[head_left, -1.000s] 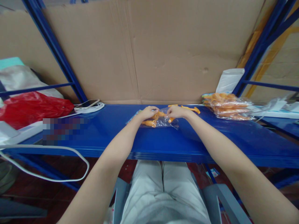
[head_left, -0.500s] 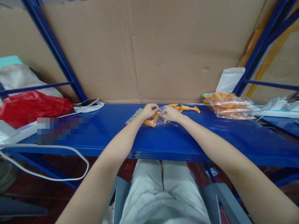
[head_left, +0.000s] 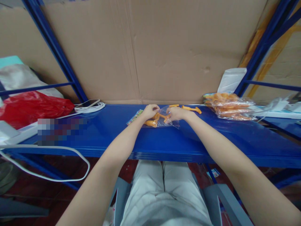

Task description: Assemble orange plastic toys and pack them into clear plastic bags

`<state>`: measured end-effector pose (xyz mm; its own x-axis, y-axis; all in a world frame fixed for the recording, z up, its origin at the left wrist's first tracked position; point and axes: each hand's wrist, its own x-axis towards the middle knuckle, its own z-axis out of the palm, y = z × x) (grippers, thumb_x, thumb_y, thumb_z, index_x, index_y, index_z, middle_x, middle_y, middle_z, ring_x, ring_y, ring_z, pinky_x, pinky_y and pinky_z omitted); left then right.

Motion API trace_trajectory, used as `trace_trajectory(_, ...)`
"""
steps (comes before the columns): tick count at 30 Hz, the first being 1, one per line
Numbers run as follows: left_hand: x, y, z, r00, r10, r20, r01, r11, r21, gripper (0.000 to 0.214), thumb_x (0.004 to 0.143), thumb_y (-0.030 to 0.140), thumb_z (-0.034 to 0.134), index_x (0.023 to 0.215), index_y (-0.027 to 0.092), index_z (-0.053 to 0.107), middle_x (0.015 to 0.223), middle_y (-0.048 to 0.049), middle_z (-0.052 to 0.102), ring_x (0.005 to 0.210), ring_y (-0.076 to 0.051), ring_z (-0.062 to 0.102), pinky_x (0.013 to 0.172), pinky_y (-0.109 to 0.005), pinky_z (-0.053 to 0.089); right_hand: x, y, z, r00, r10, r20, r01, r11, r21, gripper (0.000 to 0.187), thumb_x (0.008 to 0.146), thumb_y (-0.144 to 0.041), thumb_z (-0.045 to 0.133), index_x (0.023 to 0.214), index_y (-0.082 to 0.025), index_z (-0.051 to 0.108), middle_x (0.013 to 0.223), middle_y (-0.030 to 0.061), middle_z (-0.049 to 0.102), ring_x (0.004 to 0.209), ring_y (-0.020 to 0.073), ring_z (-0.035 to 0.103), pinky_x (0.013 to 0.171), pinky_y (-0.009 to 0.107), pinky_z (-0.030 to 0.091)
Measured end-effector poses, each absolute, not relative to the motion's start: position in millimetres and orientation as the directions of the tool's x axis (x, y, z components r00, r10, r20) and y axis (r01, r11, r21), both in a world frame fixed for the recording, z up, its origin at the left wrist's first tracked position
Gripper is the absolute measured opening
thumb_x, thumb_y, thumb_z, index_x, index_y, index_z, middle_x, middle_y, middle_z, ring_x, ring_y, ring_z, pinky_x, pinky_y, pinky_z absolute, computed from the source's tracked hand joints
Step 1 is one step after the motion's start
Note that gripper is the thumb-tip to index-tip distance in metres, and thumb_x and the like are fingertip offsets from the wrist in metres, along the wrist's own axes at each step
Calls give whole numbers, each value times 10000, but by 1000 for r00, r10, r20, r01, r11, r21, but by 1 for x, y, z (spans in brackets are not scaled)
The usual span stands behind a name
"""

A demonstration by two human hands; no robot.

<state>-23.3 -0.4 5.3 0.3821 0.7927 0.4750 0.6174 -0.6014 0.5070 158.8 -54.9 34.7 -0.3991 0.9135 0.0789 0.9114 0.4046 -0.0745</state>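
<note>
A clear plastic bag [head_left: 158, 124] with a colourful printed header [head_left: 134, 117] lies on the blue table, several orange plastic toy pieces [head_left: 151, 122] inside it. My left hand [head_left: 151, 111] is closed in a pinch on the upper edge of the bag. At the bag's right end, my right hand [head_left: 176, 113] has its fingers closed on an orange plastic piece [head_left: 167, 119]; its fingertips are partly hidden by the film. Just behind the right hand lie a loose orange hammer-shaped piece [head_left: 191, 109] and a short orange stick [head_left: 174, 105].
Filled bags of orange pieces [head_left: 231, 106] are stacked at the right by a white packet [head_left: 231, 80]. On the left are a phone [head_left: 93, 103], a coiled white cable [head_left: 90, 107] and a red plastic bag [head_left: 35, 106]. Cardboard [head_left: 164, 53] stands behind the blue table [head_left: 113, 131].
My right hand has taken an orange piece from behind it and moved it to the bag's right end. My left hand has stayed on the bag.
</note>
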Motion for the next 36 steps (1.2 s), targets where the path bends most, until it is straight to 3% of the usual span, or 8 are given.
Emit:
trace_trajectory(11,-29,3,4,345,811,473,682,-563,467,160,835,151,537,845,128,695,883,-63,720,810,-157,631,779,-261,469,152,-51,20,-389,896,215,866,435,-247,356,728,-334,752,954,-154,544,894,66,665,768,164,615,618,225,417)
trace_trajectory(18,-27,0,5,335,821,462,727,-537,428,176,833,165,540,869,144,711,883,-61,723,821,-176,636,854,-316,466,151,-51,11,-322,935,151,836,356,-417,432,760,-366,727,1076,-147,531,810,29,663,526,116,575,509,234,423)
trace_trajectory(24,-28,-1,6,358,793,493,717,-572,399,182,831,158,540,854,142,719,898,-64,732,847,-185,646,865,-304,469,149,-41,1,-386,852,353,832,487,-267,298,758,-336,736,975,-156,640,971,96,715,903,220,674,746,279,486)
trace_trajectory(29,-28,-4,8,377,781,498,701,-592,398,176,828,149,545,860,144,718,936,-62,738,871,-183,655,831,-277,478,149,-40,0,-427,829,361,837,514,-190,322,812,-356,684,1073,-168,676,1097,115,707,1043,245,658,861,300,486)
trace_trajectory(36,-29,-2,7,385,786,484,723,-583,371,172,843,161,530,873,159,699,936,-59,734,876,-182,651,833,-277,478,146,-49,7,-440,850,290,859,493,-140,359,863,-379,616,1148,-169,671,1161,111,691,1088,247,644,915,303,478)
